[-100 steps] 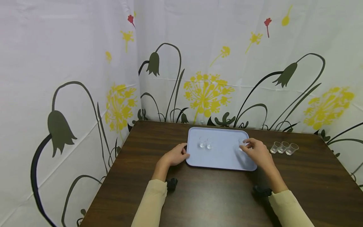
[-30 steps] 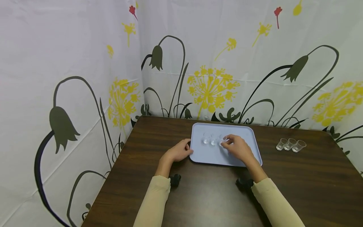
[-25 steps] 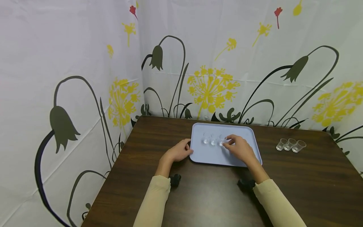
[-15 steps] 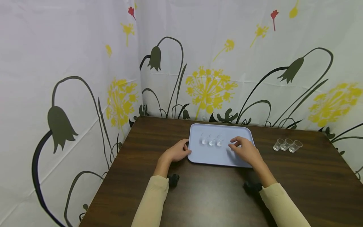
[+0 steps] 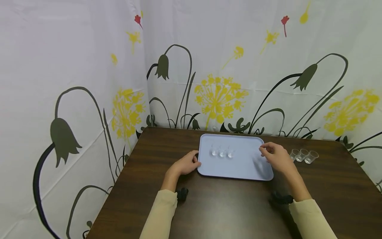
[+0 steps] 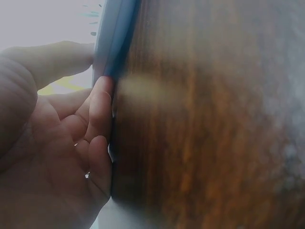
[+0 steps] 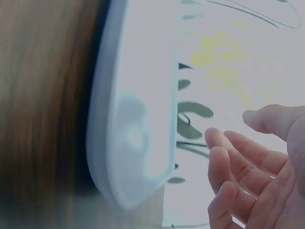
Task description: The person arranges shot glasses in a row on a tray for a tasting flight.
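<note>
On the table lies a light blue tray (image 5: 238, 170) with three small clear cups (image 5: 222, 153) upright in a row on its left half. My left hand (image 5: 184, 164) grips the tray's left edge; in the left wrist view the thumb lies over the rim (image 6: 107, 40) and the fingertips (image 6: 106, 86) are tucked at its underside. My right hand (image 5: 277, 157) is above the tray's right end, holding nothing. In the right wrist view its thumb and fingertips (image 7: 215, 138) are apart and loosely bent. More clear cups (image 5: 302, 154) stand right of the tray, one partly behind this hand.
The dark wood table (image 5: 226, 209) ends at the back against a white curtain (image 5: 179, 26) printed with flowers. A black wrist strap shows on each arm (image 5: 282, 198) below the sleeves.
My right hand set a third cup beside the two on the tray, let go, and moved right toward the cups off the tray. My left hand keeps hold of the tray's edge.
</note>
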A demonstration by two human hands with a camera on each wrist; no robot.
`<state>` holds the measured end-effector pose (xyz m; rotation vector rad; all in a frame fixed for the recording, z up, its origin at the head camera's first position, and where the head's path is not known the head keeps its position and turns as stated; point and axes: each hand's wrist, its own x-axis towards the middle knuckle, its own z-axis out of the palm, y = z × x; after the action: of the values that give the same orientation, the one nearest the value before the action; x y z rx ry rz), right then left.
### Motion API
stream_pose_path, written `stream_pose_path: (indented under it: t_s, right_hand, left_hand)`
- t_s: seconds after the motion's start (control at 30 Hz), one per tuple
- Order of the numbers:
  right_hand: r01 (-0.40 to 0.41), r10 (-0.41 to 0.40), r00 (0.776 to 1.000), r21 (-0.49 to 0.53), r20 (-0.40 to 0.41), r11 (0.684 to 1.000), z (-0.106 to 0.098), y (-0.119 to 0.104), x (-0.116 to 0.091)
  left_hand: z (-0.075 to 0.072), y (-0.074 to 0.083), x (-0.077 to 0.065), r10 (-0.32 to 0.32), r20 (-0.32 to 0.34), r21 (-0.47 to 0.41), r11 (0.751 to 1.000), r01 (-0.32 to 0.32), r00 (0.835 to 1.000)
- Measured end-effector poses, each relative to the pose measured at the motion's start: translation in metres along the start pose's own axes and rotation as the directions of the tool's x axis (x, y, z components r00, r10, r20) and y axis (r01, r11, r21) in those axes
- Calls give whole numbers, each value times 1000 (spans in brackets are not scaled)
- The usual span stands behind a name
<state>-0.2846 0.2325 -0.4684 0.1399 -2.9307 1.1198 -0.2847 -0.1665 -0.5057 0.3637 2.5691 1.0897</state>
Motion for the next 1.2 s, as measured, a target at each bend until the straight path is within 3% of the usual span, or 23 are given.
stream_pose_path:
  t_s: [0.23, 0.47, 0.77, 0.97, 1.2]
  right_hand:
    - [12, -13, 998, -8, -60, 1000, -10, 14, -4]
    - [-13, 11, 998, -23, -64, 1000, -16, 25, -8]
    - [-28, 18, 994, -85, -108, 996, -41, 43, -15]
    - [-128, 108, 986, -156, -129, 979, -55, 57, -20]
    - [-257, 241, 964, -167, -111, 952, -67, 70, -24]
  left_hand:
    - [1, -1, -1, 5, -16, 4, 1000, -5, 1000]
    - [2, -4, -4, 4, -18, 13, 1000, -4, 1000]
    - [4, 0, -4, 6, -5, 16, 1000, -5, 1000]
    - [4, 3, -4, -8, -3, 31, 999, 8, 1000]
    - [1, 3, -3, -7, 0, 37, 999, 7, 1000]
